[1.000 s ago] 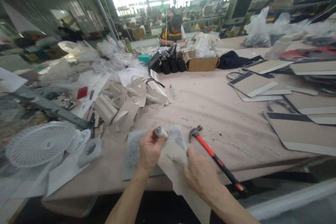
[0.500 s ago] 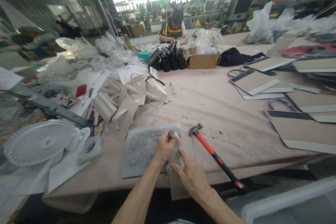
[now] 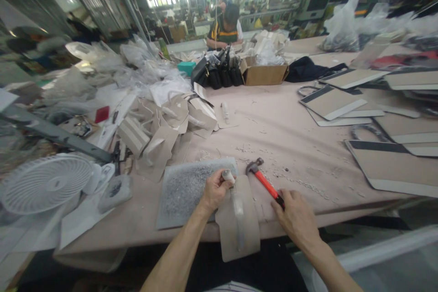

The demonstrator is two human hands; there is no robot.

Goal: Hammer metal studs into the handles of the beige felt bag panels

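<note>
My left hand (image 3: pixel 214 193) is closed around a short, pale cylindrical piece (image 3: pixel 227 175) with a grey end, over the right edge of a grey, pitted slab (image 3: pixel 181 198). Beside those fingers lies a beige panel (image 3: pixel 251 223), partly on the slab and hanging past the table's front edge. A plastic-wrapped strap (image 3: pixel 238 212) runs along its middle. To the right, my right hand (image 3: pixel 298 219) has its fingers on the black grip of a claw hammer (image 3: pixel 267 184) with a red handle. Its palm hides the lower end of that handle.
Small whitish bits (image 3: pixel 308 187) are scattered right of the hammer. Beige panels (image 3: pixel 157 146) are heaped at left, near a white fan (image 3: pixel 48 185). Flat beige pieces with handles (image 3: pixel 383 164) lie at right. Black bags (image 3: pixel 219 73), a cardboard box (image 3: pixel 265 74) and a seated person are farther back.
My right hand has left the beige panel and moved right onto the hammer's grip, uncovering the strap. My left hand stays by the slab, holding the pale piece.
</note>
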